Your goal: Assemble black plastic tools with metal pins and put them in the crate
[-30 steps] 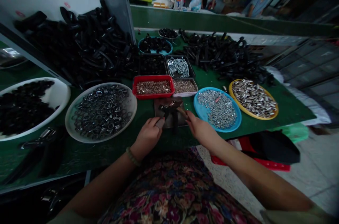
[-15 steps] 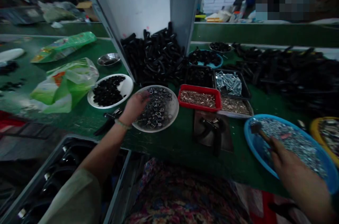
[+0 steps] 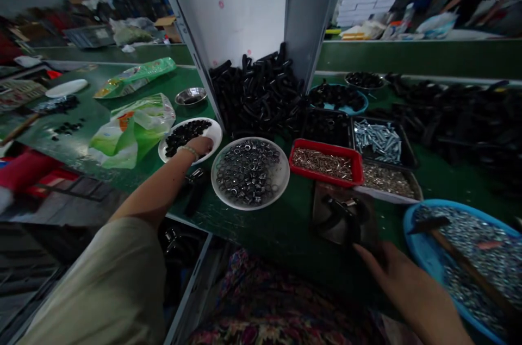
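My left hand point(image 3: 199, 145) reaches into a white plate point(image 3: 217, 133) of small black parts point(image 3: 179, 136). Its fingers are bent down and drawn together; whatever is between them is hidden. My right hand point(image 3: 402, 277) has thumb and fingers around the near end of a black branched handle point(image 3: 340, 214), which lies on a dark metal plate point(image 3: 320, 204) and carries a shiny metal clip. A hammer point(image 3: 460, 258) rests across a blue basin point(image 3: 411, 236) of small metal pieces, apart from my hand. Between my hands stands a pale plate point(image 3: 284, 176) of metal rings.
Behind are a red tray point(image 3: 356, 165) of rivets, a black tray of screws point(image 3: 379, 138) and a heap of black handles point(image 3: 256, 95). Plastic bags point(image 3: 134, 127) lie at left. A crate point(image 3: 206, 244) stands below the table edge. An upright metal post point(image 3: 196, 51) rises behind the plates.
My left hand has moved from the plate of rings to the plate of black parts. My right hand has left the hammer in the blue basin and come to the black handle. The view has shifted left.
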### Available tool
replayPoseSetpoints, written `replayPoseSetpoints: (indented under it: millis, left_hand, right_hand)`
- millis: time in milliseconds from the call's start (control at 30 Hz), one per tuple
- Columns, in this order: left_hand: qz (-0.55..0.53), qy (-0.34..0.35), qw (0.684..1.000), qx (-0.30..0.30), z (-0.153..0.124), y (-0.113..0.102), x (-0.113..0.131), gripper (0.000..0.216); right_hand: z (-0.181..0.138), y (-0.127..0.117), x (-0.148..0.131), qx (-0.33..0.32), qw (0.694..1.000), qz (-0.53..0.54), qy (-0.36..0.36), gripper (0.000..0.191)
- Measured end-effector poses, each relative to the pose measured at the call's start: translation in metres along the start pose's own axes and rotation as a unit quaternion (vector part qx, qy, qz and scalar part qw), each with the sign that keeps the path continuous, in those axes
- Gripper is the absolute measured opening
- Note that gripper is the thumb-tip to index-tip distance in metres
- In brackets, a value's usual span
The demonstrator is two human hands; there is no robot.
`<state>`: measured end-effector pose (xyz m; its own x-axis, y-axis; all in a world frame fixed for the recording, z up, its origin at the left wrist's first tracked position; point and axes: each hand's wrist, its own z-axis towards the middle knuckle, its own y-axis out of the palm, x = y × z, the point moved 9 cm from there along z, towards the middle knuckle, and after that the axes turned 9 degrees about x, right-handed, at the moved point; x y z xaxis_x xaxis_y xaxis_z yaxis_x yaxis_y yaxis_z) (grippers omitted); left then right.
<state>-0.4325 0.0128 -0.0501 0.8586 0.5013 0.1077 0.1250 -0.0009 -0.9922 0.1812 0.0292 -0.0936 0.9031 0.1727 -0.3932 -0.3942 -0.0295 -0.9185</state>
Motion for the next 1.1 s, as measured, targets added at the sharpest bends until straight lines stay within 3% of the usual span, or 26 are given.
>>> replayPoseSetpoints:
  millis: [167,233,300,367,400,500,567,667,767,933,1000,1100]
  left_hand:
    - [-0.044,-0.026,0.996,0.072,-0.026,-0.018,0.001,0.029]
    - [-0.075,-0.023,0.991,0.11,-0.04,-0.029,0.013,0.035]
    - [-0.181,-0.022,0.972,0.15,-0.058,-0.037,0.036,0.038]
    - [-0.374,-0.02,0.91,0.176,-0.079,-0.038,0.072,0.037]
    - [-0.483,-0.017,0.858,0.172,-0.09,-0.035,0.094,0.035]
    - [-0.709,0.003,0.701,0.079,-0.125,-0.014,0.179,0.028]
    - [-0.779,0.014,0.627,0.005,-0.148,-0.001,0.234,0.026]
    - [-0.822,0.037,0.566,-0.045,-0.174,0.01,0.291,0.026]
    - [-0.838,0.051,0.542,-0.03,-0.187,0.012,0.318,0.02]
    - [-0.852,0.061,0.52,0.013,-0.198,0.014,0.34,0.017]
    - [-0.844,0.062,0.532,0.036,-0.2,0.018,0.344,0.018]
    - [-0.797,0.073,0.59,0.109,-0.205,0.019,0.341,0.01]
  right_hand:
    - [0.015,0.014,-0.023,-0.046,0.994,0.083,0.059,0.03]
    - [0.02,0.013,-0.02,-0.046,0.985,0.139,0.093,0.029]
    - [0.017,0.019,-0.017,-0.072,0.95,0.267,0.142,0.032]
    - [0.006,0.028,-0.02,-0.103,0.868,0.445,0.197,0.038]
    - [0.0,0.031,-0.025,-0.113,0.818,0.522,0.212,0.041]
    - [-0.013,0.03,-0.044,-0.117,0.71,0.663,0.205,0.04]
    - [-0.018,0.023,-0.054,-0.104,0.667,0.714,0.187,0.035]
    - [-0.02,0.008,-0.062,-0.075,0.636,0.75,0.167,0.028]
    - [-0.02,0.0,-0.066,-0.069,0.612,0.769,0.169,0.028]
    - [-0.019,0.0,-0.07,-0.072,0.563,0.803,0.181,0.035]
    - [-0.019,0.001,-0.069,-0.074,0.551,0.81,0.187,0.036]
    - [-0.022,0.003,-0.068,-0.074,0.546,0.811,0.196,0.037]
